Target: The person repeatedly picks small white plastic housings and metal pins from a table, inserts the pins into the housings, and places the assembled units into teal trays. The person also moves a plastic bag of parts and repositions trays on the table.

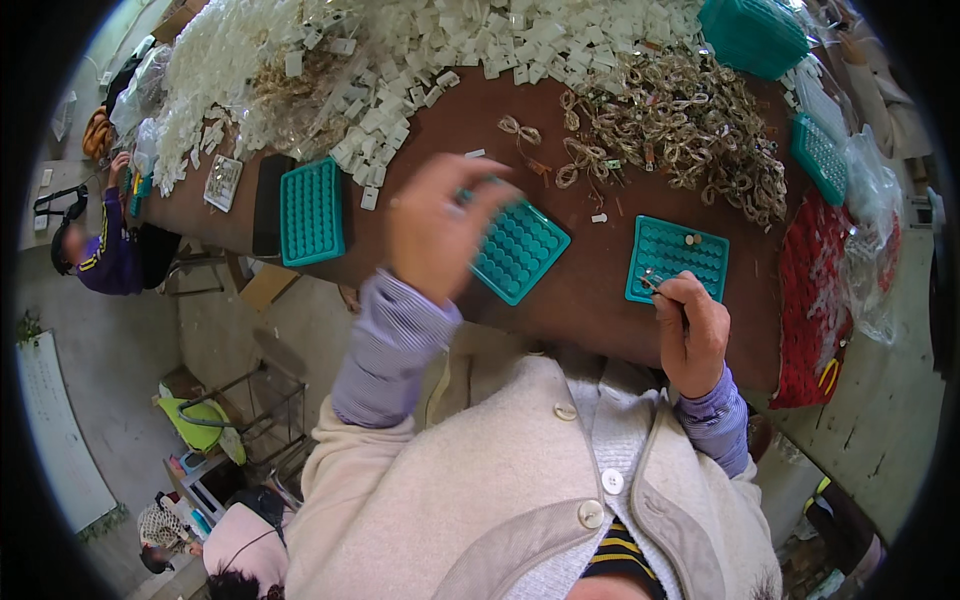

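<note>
My left hand (435, 225) is smeared by motion above the left part of a teal tray (522, 255) with rows of round pockets. Its fingers curve toward the right, but whether they hold anything is unclear. My right hand (693, 335) has thumb and forefinger pinched together at the near edge of a second teal tray (709, 244). A tiny shiny piece shows at those fingertips, too small to name. Two small pale round pieces (693, 239) sit in that second tray.
A third teal tray (312, 215) lies at the left. White plastic pieces (520, 45) and coiled cord bundles (690, 130) are heaped along the far side. Red cloth (805, 300) and clear plastic bags (868, 230) hang at the right. Another person (110, 250) is at the far left.
</note>
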Demonstrator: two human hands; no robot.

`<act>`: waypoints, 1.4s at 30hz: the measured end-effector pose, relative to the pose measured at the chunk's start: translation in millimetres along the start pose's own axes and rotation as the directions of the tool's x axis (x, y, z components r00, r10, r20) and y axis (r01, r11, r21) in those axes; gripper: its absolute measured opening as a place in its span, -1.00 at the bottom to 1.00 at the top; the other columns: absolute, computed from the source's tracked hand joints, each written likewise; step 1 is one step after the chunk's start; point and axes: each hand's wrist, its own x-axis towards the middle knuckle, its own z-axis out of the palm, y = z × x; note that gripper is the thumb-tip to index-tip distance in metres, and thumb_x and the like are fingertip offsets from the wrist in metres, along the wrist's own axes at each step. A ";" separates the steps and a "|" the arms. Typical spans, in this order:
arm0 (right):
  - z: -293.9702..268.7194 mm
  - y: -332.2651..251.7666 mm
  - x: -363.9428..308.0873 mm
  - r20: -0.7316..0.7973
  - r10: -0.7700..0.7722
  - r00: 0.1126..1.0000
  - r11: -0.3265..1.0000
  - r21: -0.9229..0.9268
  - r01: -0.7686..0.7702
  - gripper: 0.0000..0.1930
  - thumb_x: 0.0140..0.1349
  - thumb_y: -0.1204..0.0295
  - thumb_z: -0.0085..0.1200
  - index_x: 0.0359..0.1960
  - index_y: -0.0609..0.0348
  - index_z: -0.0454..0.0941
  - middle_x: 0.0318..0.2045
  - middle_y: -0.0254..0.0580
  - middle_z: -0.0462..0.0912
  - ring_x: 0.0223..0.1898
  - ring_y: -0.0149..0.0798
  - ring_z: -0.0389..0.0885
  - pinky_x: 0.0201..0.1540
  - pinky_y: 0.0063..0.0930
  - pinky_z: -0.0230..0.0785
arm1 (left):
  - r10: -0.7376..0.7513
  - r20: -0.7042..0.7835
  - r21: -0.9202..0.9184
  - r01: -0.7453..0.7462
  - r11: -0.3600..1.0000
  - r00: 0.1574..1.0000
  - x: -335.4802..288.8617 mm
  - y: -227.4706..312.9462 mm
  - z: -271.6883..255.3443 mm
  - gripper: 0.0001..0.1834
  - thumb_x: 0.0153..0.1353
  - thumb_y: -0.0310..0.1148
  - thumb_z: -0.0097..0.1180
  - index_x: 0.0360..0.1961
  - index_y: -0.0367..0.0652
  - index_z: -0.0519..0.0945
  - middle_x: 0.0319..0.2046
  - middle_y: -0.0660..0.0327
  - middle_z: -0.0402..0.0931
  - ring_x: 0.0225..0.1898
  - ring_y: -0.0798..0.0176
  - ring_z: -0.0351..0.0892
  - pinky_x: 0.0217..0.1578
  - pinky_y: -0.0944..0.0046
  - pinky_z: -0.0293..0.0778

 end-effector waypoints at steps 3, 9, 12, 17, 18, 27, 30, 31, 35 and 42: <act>4.8 -0.8 -5.3 -0.005 0.054 0.999 0.998 0.037 -0.054 -0.82 0.25 0.76 0.21 -0.19 0.30 0.52 -0.45 -0.04 0.57 -0.52 -0.06 0.59 -0.45 -0.33 0.42 | -0.009 -0.178 0.672 0.128 0.729 0.984 28.5 -49.2 -45.6 -0.80 0.31 -0.19 0.35 -0.15 -0.01 0.68 -0.15 0.17 0.62 -0.27 -0.05 0.70 -0.26 0.01 0.59; 3.0 -15.7 -7.3 -0.028 0.124 0.992 0.973 0.198 -0.116 -0.86 0.28 0.75 0.17 -0.20 0.32 0.53 -0.40 -0.04 0.64 -0.48 -0.12 0.64 -0.41 -0.36 0.47 | -0.057 -0.169 0.812 0.171 0.558 0.984 36.3 -62.6 -55.3 -0.81 0.33 -0.20 0.33 -0.14 -0.01 0.65 -0.18 0.20 0.62 -0.26 -0.08 0.70 -0.27 -0.04 0.59; -2.0 -21.1 9.3 -0.141 -0.098 0.985 0.975 0.184 0.123 -0.89 0.23 0.73 0.18 -0.26 0.31 0.55 -0.31 0.03 0.69 -0.36 -0.05 0.69 -0.29 -0.28 0.53 | 0.082 -0.117 0.625 0.009 0.781 0.990 25.2 -18.8 -32.6 -0.76 0.32 -0.25 0.36 -0.09 -0.08 0.62 -0.17 0.18 0.67 -0.25 -0.03 0.73 -0.27 0.03 0.59; -1.6 -24.7 19.9 -0.218 -0.247 0.944 0.941 0.180 0.287 -0.88 0.19 0.68 0.23 -0.27 0.27 0.59 -0.14 0.02 0.74 -0.12 -0.01 0.71 -0.07 -0.21 0.54 | 0.044 0.155 -0.130 -0.024 0.991 0.987 -24.6 66.9 46.4 -0.48 0.22 -0.49 0.45 0.20 -0.20 0.59 -0.18 0.24 0.67 -0.26 0.43 0.60 -0.28 0.38 0.49; -2.2 -22.7 18.2 -0.249 -0.240 0.938 0.948 0.150 0.282 -0.88 0.19 0.68 0.23 -0.26 0.27 0.59 -0.13 0.02 0.74 -0.10 0.00 0.72 -0.04 -0.23 0.55 | 0.080 0.254 -0.248 -0.015 0.969 0.964 -28.5 76.5 55.4 -0.56 0.26 -0.53 0.42 0.16 -0.25 0.61 -0.17 0.29 0.67 -0.25 0.49 0.58 -0.28 0.45 0.45; -1.6 -17.9 -14.3 -0.174 0.243 0.954 0.783 0.616 -0.088 -0.97 0.40 0.58 0.16 -0.21 0.28 0.58 -0.30 -0.24 0.63 -0.19 -0.38 0.63 -0.16 -0.46 0.49 | -0.118 0.569 -0.587 0.502 0.635 0.814 -37.3 60.0 66.8 -0.81 0.43 -0.41 0.30 -0.01 -0.22 0.65 -0.34 0.39 0.60 -0.58 0.63 0.31 -0.62 0.54 0.15; 2.0 -25.0 -15.5 0.027 0.359 0.933 0.654 0.706 -0.272 -0.94 0.46 0.55 0.10 -0.22 0.27 0.55 -0.34 -0.33 0.56 -0.26 -0.51 0.57 -0.25 -0.55 0.43 | -0.060 0.453 -0.620 0.363 0.696 0.889 -45.7 54.8 66.4 -0.83 0.39 -0.47 0.33 -0.04 -0.20 0.65 -0.34 0.40 0.58 -0.56 0.64 0.30 -0.59 0.55 0.16; 3.0 -26.7 -14.0 0.088 0.358 0.930 0.636 0.706 -0.311 -0.93 0.46 0.54 0.08 -0.23 0.27 0.54 -0.34 -0.34 0.55 -0.28 -0.53 0.56 -0.28 -0.57 0.42 | -0.027 0.438 -0.593 0.311 0.743 0.899 -48.2 54.7 64.3 -0.82 0.38 -0.50 0.34 -0.04 -0.20 0.65 -0.33 0.40 0.58 -0.54 0.64 0.30 -0.58 0.55 0.16; 2.1 -30.7 -6.9 0.233 0.321 0.918 0.591 0.708 -0.386 -0.94 0.50 0.55 0.04 -0.21 0.22 0.49 -0.40 -0.44 0.48 -0.39 -0.57 0.53 -0.35 -0.59 0.37 | 0.125 0.345 -0.525 0.081 0.847 0.930 -47.0 53.9 56.4 -0.75 0.24 -0.59 0.43 -0.09 -0.24 0.66 -0.35 0.38 0.57 -0.45 0.59 0.36 -0.50 0.51 0.24; -16.7 -24.2 0.0 0.342 0.058 0.938 0.925 0.335 -0.179 -0.91 0.33 0.60 0.10 -0.30 0.18 0.44 -0.53 -0.20 0.54 -0.52 -0.14 0.60 -0.41 -0.23 0.39 | 0.242 0.504 -0.397 -0.026 0.917 0.829 -35.8 58.5 41.5 -0.77 0.16 -0.58 0.49 -0.21 -0.26 0.65 -0.39 0.35 0.55 -0.41 0.54 0.45 -0.41 0.45 0.37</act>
